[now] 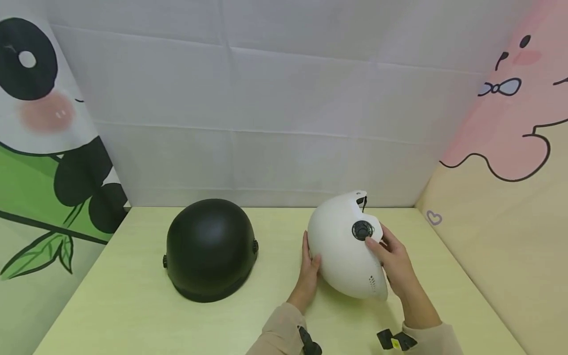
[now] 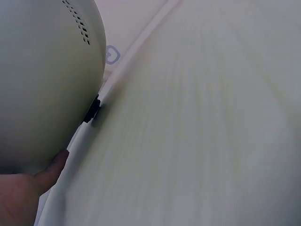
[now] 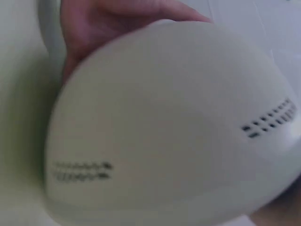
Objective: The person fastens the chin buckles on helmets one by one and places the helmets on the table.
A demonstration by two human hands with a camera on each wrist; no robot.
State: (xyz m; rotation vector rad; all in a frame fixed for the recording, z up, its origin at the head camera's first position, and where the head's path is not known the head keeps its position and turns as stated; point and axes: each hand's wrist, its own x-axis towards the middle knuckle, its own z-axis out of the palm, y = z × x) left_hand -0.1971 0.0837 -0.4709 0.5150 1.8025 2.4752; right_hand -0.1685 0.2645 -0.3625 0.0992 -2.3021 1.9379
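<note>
A white helmet (image 1: 346,246) is tilted on its side, its opening turned to the right, with a round black knob (image 1: 362,230) on its shell. My left hand (image 1: 307,278) holds the shell low on its left side. On the right, my right hand (image 1: 396,261) grips the rim, thumb outside near the knob and fingers partly hidden behind the edge. In the left wrist view, a thumb (image 2: 51,173) touches the underside of the shell. Two patches of small vent holes (image 3: 268,121) show in the right wrist view.
A black helmet (image 1: 210,249) stands dome up on the pale yellow table (image 1: 133,315), left of the white one. Behind the table hangs a creased white sheet (image 1: 284,98). Printed cartoon panels flank both sides, the pink and yellow panel (image 1: 501,222) at the right.
</note>
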